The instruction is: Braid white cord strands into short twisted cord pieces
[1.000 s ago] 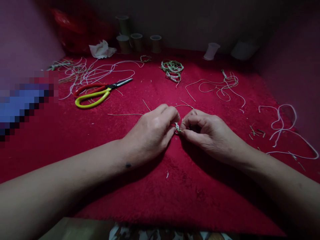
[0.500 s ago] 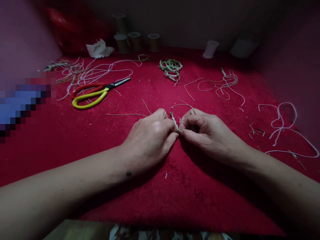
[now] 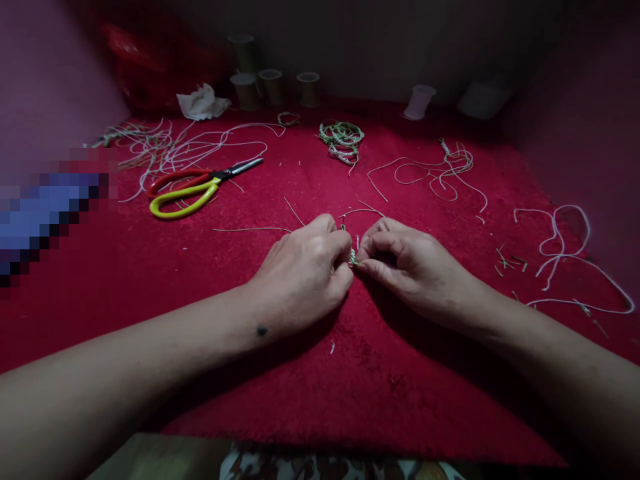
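Between my hands is a short braided cord (image 3: 353, 257) in white and green, mostly covered by fingers. My left hand (image 3: 313, 263) is closed on it, thumb and curled fingers pressed together. From the right, my right hand (image 3: 400, 260) pinches the green cord at the braid's near end between thumb and fingertips. A small loop of the braid pokes up past my left fingers. Thin loose cord ends stretch out on the red cloth (image 3: 350, 400) beyond both hands.
Scissors (image 3: 187, 193) with red and yellow handles lie left, beside tangled cords (image 3: 175, 147). Finished braided bands (image 3: 342, 139) lie at the back, before thread spools (image 3: 271, 87). A part-braided cord (image 3: 445, 148), white cord (image 3: 565, 253) and clippings (image 3: 507, 260) lie right.
My left fingers have shifted over the braid, so less of it shows now. My right hand keeps its pinch in nearly the same place.
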A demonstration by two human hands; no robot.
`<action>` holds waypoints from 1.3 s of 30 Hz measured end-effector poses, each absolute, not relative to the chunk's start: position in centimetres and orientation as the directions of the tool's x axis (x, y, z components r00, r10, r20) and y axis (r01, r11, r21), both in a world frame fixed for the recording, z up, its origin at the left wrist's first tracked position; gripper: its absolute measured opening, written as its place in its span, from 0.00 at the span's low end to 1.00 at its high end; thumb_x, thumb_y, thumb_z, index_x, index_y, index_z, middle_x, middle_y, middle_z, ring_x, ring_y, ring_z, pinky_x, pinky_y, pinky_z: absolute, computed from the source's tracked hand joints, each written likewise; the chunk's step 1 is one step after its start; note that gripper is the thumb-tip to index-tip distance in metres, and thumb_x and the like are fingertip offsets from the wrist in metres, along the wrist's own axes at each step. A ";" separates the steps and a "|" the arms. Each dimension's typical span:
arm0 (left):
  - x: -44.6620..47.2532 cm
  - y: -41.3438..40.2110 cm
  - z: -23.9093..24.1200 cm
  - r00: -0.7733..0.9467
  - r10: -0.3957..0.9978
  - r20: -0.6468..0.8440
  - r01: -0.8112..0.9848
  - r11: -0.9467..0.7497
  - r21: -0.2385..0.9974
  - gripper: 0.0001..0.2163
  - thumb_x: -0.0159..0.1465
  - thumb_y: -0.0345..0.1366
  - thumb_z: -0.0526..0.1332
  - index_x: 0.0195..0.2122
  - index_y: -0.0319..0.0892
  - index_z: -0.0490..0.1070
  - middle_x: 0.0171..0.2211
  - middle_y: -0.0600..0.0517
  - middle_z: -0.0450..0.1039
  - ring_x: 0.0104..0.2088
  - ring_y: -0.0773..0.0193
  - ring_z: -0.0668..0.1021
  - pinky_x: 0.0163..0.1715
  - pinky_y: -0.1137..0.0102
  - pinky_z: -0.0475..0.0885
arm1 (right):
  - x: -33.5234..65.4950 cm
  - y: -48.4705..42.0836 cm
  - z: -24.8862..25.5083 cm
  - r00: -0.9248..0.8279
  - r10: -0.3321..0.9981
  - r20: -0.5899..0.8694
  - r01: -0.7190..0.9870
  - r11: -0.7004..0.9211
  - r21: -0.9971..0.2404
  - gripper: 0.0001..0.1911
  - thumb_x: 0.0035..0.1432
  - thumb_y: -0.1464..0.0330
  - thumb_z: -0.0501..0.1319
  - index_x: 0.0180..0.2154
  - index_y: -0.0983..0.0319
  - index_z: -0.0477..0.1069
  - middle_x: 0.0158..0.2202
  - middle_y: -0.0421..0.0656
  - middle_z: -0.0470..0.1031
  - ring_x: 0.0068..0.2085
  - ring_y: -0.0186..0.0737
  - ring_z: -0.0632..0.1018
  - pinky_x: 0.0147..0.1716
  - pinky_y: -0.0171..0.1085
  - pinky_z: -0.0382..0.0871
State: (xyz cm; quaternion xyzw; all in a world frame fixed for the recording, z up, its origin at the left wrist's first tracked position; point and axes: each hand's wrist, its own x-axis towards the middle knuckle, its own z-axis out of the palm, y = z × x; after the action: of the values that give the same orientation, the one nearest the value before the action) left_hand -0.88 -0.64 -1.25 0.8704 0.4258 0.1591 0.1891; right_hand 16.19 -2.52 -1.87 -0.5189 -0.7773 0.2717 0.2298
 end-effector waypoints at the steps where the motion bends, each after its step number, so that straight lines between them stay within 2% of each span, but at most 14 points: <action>1: -1.0 -0.6 -1.1 0.594 0.798 0.104 0.686 -0.569 0.453 0.05 0.57 0.30 0.53 0.23 0.40 0.62 0.26 0.54 0.58 0.25 0.70 0.63 0.27 0.71 0.59 | 16.2 -2.6 -1.9 -0.359 0.930 0.080 0.688 0.321 -0.651 0.05 0.55 0.74 0.57 0.27 0.64 0.67 0.30 0.42 0.64 0.31 0.35 0.67 0.32 0.36 0.62; 6: -1.4 -0.2 -0.6 0.624 0.780 0.053 0.707 -0.592 0.388 0.05 0.56 0.30 0.53 0.24 0.40 0.64 0.26 0.54 0.57 0.25 0.69 0.63 0.27 0.71 0.58 | 16.2 -2.8 -2.0 -0.368 0.926 0.086 0.711 0.340 -0.615 0.04 0.56 0.73 0.56 0.29 0.64 0.68 0.31 0.41 0.65 0.31 0.34 0.68 0.32 0.35 0.62; 11: -1.5 0.1 -0.4 0.631 0.776 0.024 0.705 -0.586 0.400 0.05 0.55 0.28 0.53 0.24 0.40 0.64 0.26 0.54 0.58 0.26 0.69 0.63 0.28 0.71 0.58 | 16.0 -2.9 -1.7 -0.374 0.922 0.103 0.718 0.358 -0.596 0.05 0.54 0.74 0.55 0.28 0.64 0.68 0.31 0.42 0.65 0.31 0.34 0.68 0.31 0.35 0.62; 25: -2.0 -0.3 -1.2 0.689 0.715 0.117 0.636 -0.674 0.376 0.04 0.58 0.28 0.53 0.28 0.40 0.65 0.31 0.53 0.59 0.29 0.68 0.65 0.30 0.70 0.63 | 17.1 -2.6 -0.9 -0.398 0.905 0.151 0.625 0.387 -0.678 0.11 0.47 0.83 0.54 0.28 0.65 0.69 0.30 0.41 0.66 0.30 0.32 0.67 0.30 0.33 0.62; 32: -2.2 -0.5 -1.3 0.701 0.702 0.126 0.600 -0.676 0.429 0.06 0.58 0.27 0.52 0.30 0.39 0.66 0.38 0.49 0.61 0.33 0.67 0.68 0.32 0.70 0.66 | 18.5 -2.0 0.0 -0.377 0.916 0.133 0.777 0.391 -0.494 0.06 0.48 0.79 0.57 0.28 0.64 0.69 0.28 0.41 0.65 0.28 0.32 0.66 0.27 0.32 0.59; 36: -2.3 -0.6 -1.2 0.712 0.694 0.109 0.581 -0.669 0.463 0.05 0.59 0.26 0.52 0.30 0.39 0.66 0.44 0.49 0.62 0.35 0.67 0.70 0.35 0.70 0.68 | 18.6 -2.1 -0.1 -0.412 0.906 0.102 0.803 0.413 -0.430 0.04 0.51 0.76 0.57 0.29 0.64 0.69 0.29 0.41 0.65 0.28 0.33 0.66 0.28 0.33 0.59; 39: -2.2 -0.6 -1.2 0.717 0.691 0.093 0.581 -0.666 0.467 0.05 0.59 0.26 0.51 0.31 0.39 0.65 0.44 0.49 0.64 0.35 0.67 0.71 0.35 0.71 0.69 | 18.4 -2.1 -0.6 -0.429 0.900 0.079 0.816 0.423 -0.394 0.05 0.54 0.73 0.55 0.32 0.63 0.69 0.31 0.42 0.66 0.29 0.33 0.68 0.29 0.33 0.60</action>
State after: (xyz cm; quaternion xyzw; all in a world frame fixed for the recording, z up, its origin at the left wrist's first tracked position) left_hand -2.24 -0.64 -1.21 0.9031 0.3522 0.1320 0.2072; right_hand 18.41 -2.13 -0.57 -0.5156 -0.8318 0.1500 0.1405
